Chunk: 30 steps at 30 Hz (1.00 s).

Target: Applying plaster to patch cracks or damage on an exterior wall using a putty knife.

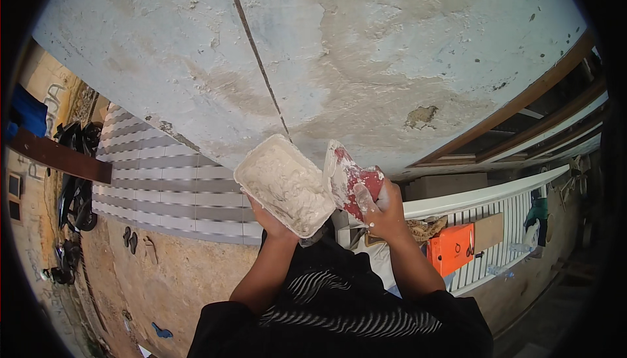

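Note:
My left hand [268, 221] grips a rectangular pale tub [284, 185] heaped with off-white paste, held in front of my body. My right hand [379, 211] is wrapped round a red-handled scraper [356, 181], smeared with the same paste and held at the tub's right side. Just beyond both rises a pale, patchily plastered wall [392, 51] with a dark vertical line and a chipped spot.
A wooden-framed window [516, 126] is at right. A white slatted bench [490, 198] carries an orange box [449, 248] and a board. Left are striped tiles [157, 185], a brown beam [65, 159], dark motorbikes [77, 188] and sandals [130, 240] on the concrete floor.

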Each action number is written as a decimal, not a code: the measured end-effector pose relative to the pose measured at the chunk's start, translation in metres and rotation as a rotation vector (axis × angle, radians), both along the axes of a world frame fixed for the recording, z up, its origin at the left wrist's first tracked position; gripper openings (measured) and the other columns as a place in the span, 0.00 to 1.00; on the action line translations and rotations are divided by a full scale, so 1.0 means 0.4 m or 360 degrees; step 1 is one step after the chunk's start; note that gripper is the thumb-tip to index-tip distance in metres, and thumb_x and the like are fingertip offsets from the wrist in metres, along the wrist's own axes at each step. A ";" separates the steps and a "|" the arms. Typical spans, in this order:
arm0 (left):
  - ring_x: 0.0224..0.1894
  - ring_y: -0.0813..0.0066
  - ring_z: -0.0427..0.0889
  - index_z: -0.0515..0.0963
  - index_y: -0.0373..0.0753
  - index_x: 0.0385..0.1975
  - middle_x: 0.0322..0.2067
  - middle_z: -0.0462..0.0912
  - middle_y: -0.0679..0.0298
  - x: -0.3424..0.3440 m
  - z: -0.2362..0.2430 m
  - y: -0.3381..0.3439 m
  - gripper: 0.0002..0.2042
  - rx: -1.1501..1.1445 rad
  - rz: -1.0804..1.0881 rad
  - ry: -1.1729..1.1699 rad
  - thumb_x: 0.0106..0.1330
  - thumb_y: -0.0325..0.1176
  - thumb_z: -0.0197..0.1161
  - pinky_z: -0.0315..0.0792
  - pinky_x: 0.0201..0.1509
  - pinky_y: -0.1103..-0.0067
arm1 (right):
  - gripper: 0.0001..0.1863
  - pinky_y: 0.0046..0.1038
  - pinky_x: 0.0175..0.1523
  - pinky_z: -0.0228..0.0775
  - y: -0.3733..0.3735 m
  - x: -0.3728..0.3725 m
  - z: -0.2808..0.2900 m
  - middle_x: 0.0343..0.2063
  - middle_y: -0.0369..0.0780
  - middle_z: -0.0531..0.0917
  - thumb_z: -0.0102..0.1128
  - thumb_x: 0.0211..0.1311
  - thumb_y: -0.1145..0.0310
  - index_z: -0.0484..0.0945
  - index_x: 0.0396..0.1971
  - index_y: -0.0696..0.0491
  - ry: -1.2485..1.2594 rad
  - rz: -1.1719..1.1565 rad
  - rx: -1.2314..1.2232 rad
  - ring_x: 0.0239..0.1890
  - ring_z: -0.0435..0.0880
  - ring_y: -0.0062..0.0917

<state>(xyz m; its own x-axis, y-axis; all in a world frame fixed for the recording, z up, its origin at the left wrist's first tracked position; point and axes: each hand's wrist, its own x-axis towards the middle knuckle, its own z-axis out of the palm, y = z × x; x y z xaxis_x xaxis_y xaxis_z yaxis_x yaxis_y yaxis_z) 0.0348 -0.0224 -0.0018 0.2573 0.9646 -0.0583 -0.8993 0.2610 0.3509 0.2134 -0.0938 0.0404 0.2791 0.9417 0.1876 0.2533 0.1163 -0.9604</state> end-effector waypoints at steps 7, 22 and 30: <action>0.63 0.52 0.69 0.57 0.46 0.69 0.65 0.65 0.57 0.013 0.023 0.016 0.37 -0.0027 0.0062 -0.0053 0.68 0.66 0.39 0.66 0.64 0.56 | 0.12 0.38 0.25 0.71 0.006 -0.040 0.085 0.17 0.47 0.76 0.63 0.55 0.72 0.71 0.34 0.62 -0.0770 0.0031 0.0503 0.19 0.80 0.44; 0.66 0.52 0.66 0.54 0.42 0.70 0.67 0.63 0.56 0.024 0.033 0.025 0.36 0.0123 -0.0254 -0.0213 0.70 0.62 0.38 0.63 0.68 0.56 | 0.12 0.29 0.33 0.74 -0.030 0.001 0.117 0.25 0.46 0.84 0.61 0.59 0.73 0.76 0.39 0.65 -0.0560 -0.0180 0.0387 0.23 0.84 0.33; 0.60 0.52 0.73 0.58 0.40 0.68 0.62 0.69 0.53 0.030 0.062 0.042 0.32 0.0098 -0.0355 -0.0419 0.71 0.56 0.39 0.69 0.62 0.56 | 0.20 0.37 0.30 0.73 -0.046 -0.064 0.140 0.19 0.49 0.79 0.64 0.54 0.73 0.71 0.44 0.68 -0.1151 0.0105 0.0337 0.21 0.82 0.44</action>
